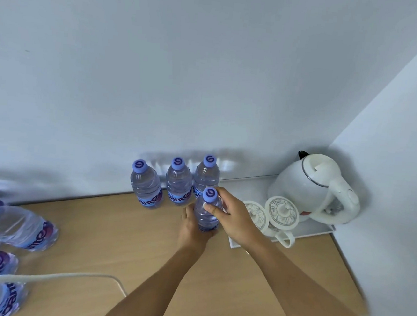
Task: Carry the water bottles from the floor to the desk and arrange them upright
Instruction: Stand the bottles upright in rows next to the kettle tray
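— Clear plastic, blue cap: we hold one water bottle (207, 213) upright at frame centre, over the wooden desk (125, 231).
— Our grip?
— Left hand (192, 228) wraps its base; right hand (232, 219) pinches its shoulder.
— Others?
— Three standing bottles (178, 183) just above; more bottles (12, 226) at lower left.

Four upright bottles (146, 185), one kettle (310, 187), two lidded cups (282, 212).
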